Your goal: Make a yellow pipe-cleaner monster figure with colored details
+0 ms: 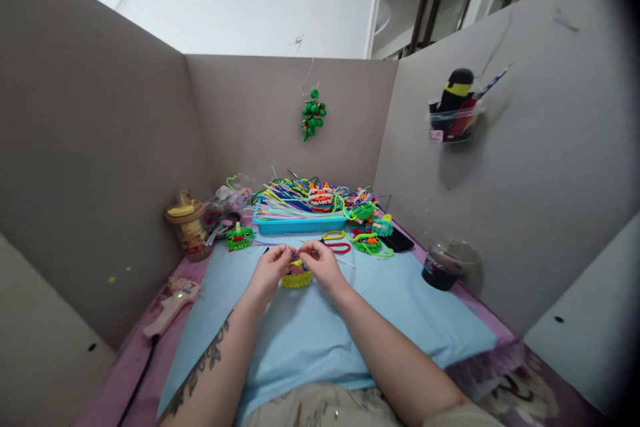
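Note:
My left hand point(273, 268) and my right hand point(324, 267) meet over the middle of the blue cloth, fingertips pinched together at the top of a small yellow pipe-cleaner piece point(296, 280). Pink and blue bits show inside its fuzzy yellow rim; the exact spot each hand grips is partly hidden by the fingers. A thin purple pipe cleaner point(265, 242) stretches leftward from near my left fingers. Just beyond my right hand lie scissors point(336, 247) with red and yellow handles. Left of the hands sits a green pipe-cleaner frog-like figure point(239, 237).
Behind is a blue tray point(300, 225) heaped with pipe cleaners. A pink glue gun point(176, 307) and a lidded cup point(188, 230) stand left. At right are a green piece point(367, 242), a black phone-like slab point(399, 239) and a dark tub point(443, 267). Grey panels enclose three sides.

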Motion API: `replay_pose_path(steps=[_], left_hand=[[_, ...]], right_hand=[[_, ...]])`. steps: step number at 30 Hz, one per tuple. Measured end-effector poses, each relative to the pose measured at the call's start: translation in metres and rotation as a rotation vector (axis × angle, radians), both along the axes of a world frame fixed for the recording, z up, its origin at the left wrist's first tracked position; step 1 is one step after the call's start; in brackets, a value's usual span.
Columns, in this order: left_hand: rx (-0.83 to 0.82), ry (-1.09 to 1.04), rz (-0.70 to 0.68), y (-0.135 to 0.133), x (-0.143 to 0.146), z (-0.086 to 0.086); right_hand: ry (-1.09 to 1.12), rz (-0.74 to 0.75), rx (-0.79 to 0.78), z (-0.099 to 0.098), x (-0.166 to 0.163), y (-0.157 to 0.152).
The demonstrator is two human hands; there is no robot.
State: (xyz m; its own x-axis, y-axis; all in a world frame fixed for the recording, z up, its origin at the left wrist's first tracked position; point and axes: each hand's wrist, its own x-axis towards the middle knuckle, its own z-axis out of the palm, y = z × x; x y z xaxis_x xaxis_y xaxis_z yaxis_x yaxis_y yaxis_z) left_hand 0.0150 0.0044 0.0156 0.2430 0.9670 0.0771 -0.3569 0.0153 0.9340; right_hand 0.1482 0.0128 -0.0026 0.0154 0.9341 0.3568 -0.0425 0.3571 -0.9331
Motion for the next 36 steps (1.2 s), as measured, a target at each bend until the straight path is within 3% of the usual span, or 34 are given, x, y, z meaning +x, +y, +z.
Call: replay_pose_path(steps=[3, 8, 11, 16, 23, 28, 31, 36], left_hand=[[-0.044, 0.012, -0.068, 0.0, -0.003, 0.0], [-0.072, 0.048, -0.185, -0.002, -0.004, -0.001], [-0.062, 0.086, -0.202, -0.004, -0.002, 0.0], [-0.028, 0.157, -0.189, -0.008, 0.003, 0.002], [0.136, 0.389, -0.033, -0.01, 0.008, -0.003], [0.088, 0.408, -0.206, -0.012, 0.005, 0.001], [0.063, 0.329, -0.238, -0.011, 0.005, 0.001], [0.083, 0.307, -0.1, -0.008, 0.01, -0.006]], right_hand=[[-0.001, -0.03, 0.045, 0.001, 0.01, 0.004], [-0.013, 0.21, 0.008, 0.003, 0.019, 0.006], [-0.026, 0.239, 0.072, 0.004, 0.019, 0.006], [-0.042, 0.168, 0.093, 0.006, 0.021, 0.008], [-0.256, 0.154, 0.251, 0.012, 0.026, 0.006], [-0.4, 0.27, 0.346, 0.019, 0.035, 0.004], [-0.351, 0.253, 0.326, 0.019, 0.038, 0.006], [-0.262, 0.215, 0.189, 0.014, 0.033, 0.009]])
